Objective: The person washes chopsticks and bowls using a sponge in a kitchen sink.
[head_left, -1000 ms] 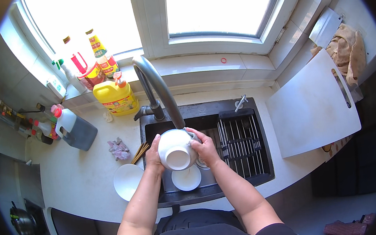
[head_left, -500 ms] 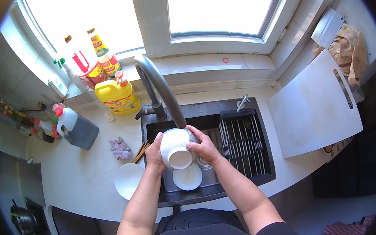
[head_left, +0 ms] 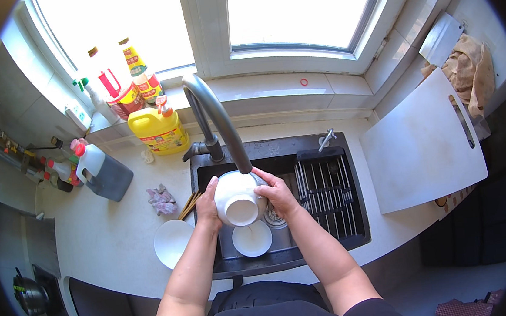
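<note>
A white bowl (head_left: 236, 187) is tilted under the spout of the dark faucet (head_left: 225, 124), its round foot toward me. My left hand (head_left: 208, 205) grips its left side; my right hand (head_left: 278, 194) holds the right side, thumb on the outer wall. Fingers of both hands are partly hidden by the bowl. Below it in the dark sink (head_left: 284, 253) lies a small white dish (head_left: 252, 238). Just left of the sink, a white plate (head_left: 173, 243) rests on the counter, partly covered by my left forearm. Several wooden chopsticks (head_left: 190, 206) lie by my left hand.
A black-and-metal drain rack (head_left: 326, 195) fills the sink's right part. A white cutting board (head_left: 423, 141) leans at the right. A crumpled purple-grey cloth (head_left: 162, 199), a yellow jug (head_left: 158, 130) and a jug of dark liquid (head_left: 106, 174) stand or lie on the left counter.
The bowl has shifted very slightly within my hands, and my right thumb sits a little farther right on it. All else looks the same.
</note>
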`<move>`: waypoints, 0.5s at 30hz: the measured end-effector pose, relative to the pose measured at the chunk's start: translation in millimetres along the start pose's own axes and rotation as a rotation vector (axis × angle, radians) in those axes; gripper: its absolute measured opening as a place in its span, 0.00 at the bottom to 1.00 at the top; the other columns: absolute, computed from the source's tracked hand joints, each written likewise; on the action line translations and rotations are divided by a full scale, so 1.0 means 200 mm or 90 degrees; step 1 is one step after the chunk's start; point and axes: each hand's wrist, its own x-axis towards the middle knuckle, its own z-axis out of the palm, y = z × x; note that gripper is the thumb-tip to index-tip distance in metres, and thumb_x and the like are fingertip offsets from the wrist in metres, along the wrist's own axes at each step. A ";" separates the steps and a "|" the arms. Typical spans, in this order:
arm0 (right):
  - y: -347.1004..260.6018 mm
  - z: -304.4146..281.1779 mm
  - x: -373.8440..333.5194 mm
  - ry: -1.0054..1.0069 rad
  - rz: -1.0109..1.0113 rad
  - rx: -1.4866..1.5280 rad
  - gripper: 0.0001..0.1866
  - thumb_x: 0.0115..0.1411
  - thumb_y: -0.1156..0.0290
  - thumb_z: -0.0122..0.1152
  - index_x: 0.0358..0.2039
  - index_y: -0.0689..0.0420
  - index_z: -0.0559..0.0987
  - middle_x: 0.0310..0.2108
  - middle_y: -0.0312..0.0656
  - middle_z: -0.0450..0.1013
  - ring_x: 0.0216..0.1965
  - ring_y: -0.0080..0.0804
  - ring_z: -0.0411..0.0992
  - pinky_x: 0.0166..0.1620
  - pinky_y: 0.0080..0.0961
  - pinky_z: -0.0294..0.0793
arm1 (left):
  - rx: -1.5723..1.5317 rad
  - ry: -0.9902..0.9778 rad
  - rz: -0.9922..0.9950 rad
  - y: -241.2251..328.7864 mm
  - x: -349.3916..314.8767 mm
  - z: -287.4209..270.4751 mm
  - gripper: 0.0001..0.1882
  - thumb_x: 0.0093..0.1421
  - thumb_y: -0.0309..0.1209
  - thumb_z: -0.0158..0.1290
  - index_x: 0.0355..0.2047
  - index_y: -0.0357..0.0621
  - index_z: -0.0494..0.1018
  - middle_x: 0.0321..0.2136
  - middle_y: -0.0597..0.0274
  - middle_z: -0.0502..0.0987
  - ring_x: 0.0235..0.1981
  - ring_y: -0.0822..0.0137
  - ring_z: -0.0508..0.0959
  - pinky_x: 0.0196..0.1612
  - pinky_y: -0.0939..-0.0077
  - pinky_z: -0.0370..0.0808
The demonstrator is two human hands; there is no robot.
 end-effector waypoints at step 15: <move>-0.01 0.03 0.01 0.001 0.004 -0.008 0.34 0.45 0.78 0.55 0.57 0.55 0.66 0.49 0.39 0.68 0.47 0.25 0.67 0.53 0.20 0.62 | -0.018 -0.004 -0.015 -0.01 0.05 -0.04 0.22 0.60 0.44 0.48 0.43 0.36 0.71 0.37 0.55 0.77 0.37 0.60 0.78 0.42 0.66 0.75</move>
